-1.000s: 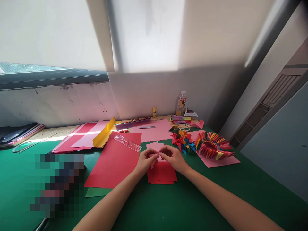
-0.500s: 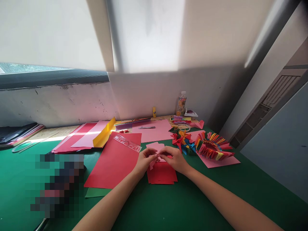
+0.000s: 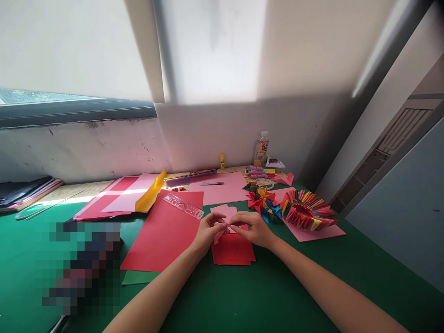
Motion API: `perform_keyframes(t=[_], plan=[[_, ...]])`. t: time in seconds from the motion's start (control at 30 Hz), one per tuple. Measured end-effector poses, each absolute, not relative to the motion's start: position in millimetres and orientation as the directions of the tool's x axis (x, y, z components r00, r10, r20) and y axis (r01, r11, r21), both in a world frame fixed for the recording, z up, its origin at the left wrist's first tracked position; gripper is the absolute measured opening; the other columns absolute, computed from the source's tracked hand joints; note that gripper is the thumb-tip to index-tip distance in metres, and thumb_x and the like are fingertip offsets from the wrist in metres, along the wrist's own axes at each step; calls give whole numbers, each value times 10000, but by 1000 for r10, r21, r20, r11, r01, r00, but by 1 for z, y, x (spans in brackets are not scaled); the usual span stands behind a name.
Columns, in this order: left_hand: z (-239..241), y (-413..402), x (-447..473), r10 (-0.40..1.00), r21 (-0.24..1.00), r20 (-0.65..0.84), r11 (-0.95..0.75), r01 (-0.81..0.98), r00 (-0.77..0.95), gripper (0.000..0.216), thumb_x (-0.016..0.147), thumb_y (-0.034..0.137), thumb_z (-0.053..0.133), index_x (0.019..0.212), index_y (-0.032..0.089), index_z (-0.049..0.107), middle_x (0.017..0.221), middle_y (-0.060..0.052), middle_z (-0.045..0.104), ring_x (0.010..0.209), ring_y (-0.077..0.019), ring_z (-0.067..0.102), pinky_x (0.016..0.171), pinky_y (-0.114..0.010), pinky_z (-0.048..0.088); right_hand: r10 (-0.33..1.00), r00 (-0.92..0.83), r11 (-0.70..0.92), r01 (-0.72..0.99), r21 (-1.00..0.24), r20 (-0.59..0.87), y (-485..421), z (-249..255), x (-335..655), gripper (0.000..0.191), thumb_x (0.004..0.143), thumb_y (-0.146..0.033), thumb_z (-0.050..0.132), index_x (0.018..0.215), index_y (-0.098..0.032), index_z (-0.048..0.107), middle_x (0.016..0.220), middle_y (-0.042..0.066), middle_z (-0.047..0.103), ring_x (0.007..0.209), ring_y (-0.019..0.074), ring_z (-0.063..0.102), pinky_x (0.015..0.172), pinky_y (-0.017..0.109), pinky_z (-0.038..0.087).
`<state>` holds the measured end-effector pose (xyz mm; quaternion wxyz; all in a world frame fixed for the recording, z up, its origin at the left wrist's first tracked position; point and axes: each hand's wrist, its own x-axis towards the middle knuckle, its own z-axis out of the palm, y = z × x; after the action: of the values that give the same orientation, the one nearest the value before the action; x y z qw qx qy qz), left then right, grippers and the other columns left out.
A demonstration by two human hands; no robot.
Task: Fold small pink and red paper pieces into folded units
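Observation:
Both of my hands meet over a small stack of red paper squares (image 3: 233, 252) on the green mat. My left hand (image 3: 208, 231) and my right hand (image 3: 252, 228) pinch a small folded pink paper piece (image 3: 220, 234) between their fingertips, just above the stack. A pink square (image 3: 225, 211) lies right behind my hands. A large red sheet (image 3: 163, 233) with a clear ruler (image 3: 183, 206) on its far edge lies to the left of my left hand.
Folded multicoloured paper stars (image 3: 264, 201) and a pleated multicoloured paper ring (image 3: 305, 210) sit to the right. Pink, red and yellow sheets (image 3: 125, 199) lie at the back left. A bottle (image 3: 262, 149), a glue stick (image 3: 222, 161) and a craft knife (image 3: 211, 183) stand near the wall.
My hands have shifted slightly downward and reworked their pinch on the pink piece; my right fingers now lie flatter over it. Nothing else has moved.

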<state>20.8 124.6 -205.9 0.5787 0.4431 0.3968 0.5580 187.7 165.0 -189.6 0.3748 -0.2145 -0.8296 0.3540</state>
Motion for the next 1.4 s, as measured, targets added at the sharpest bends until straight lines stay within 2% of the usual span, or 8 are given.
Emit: perform_keyframes(t=[0.17,0.27,0.37,0.47,0.77,1.0,1.17,1.4], plan=[[-200,124,22,997,983,70,-63,-170,33,319,635,305,687,879,156,544,688,1,570,631,-146,607,606,-259,483,785,-560,272,-73,-960,265,170,-197,183,204,756,-347,579,807,-150,599,771,41,592,714,158,586,679,286,493],[-200,124,23,995,991,95,-93,-101,20,316,647,325,674,880,151,548,682,-5,574,632,-143,606,584,-238,476,803,-582,104,-76,-992,129,174,-202,180,272,709,-386,622,775,-124,587,701,34,594,650,143,584,652,279,496],[-200,123,23,995,992,97,-96,-76,6,310,655,329,665,881,152,547,680,-2,571,638,-135,605,578,-221,473,807,-588,28,-38,-999,45,174,-202,179,300,669,-401,651,715,-111,589,623,28,586,572,124,558,559,243,481],[-201,123,23,997,992,80,-79,-101,6,329,652,329,667,899,156,535,680,1,568,649,-137,607,580,-219,478,808,-589,21,-18,-1000,28,173,-200,179,305,649,-403,666,702,-110,596,609,28,586,560,120,549,531,226,463],[-201,123,25,999,983,38,-36,-182,5,373,613,323,696,895,152,521,647,7,580,608,-132,601,593,-238,492,792,-611,-7,-4,-1000,-3,172,-199,179,341,634,-427,674,725,-110,587,629,24,585,584,128,552,588,258,467],[-199,122,24,995,991,94,-91,-93,34,284,654,329,659,847,153,548,650,13,552,654,-131,589,645,-248,484,794,-605,100,37,-994,57,169,-198,179,315,686,-418,630,711,-115,545,623,17,559,564,119,529,562,244,442],[-201,122,23,992,992,123,-123,-3,31,264,662,310,656,851,153,559,620,21,537,606,-109,557,591,-216,452,773,-631,116,45,-992,62,167,-198,178,306,700,-412,616,719,-117,538,644,19,559,563,111,521,553,233,436],[-205,125,22,991,982,137,-135,-131,8,300,652,285,673,872,179,499,585,37,543,577,-113,567,583,-229,454,792,-606,72,-30,-997,75,166,-196,176,320,687,-430,626,704,-123,536,620,9,544,553,113,518,544,239,448]])
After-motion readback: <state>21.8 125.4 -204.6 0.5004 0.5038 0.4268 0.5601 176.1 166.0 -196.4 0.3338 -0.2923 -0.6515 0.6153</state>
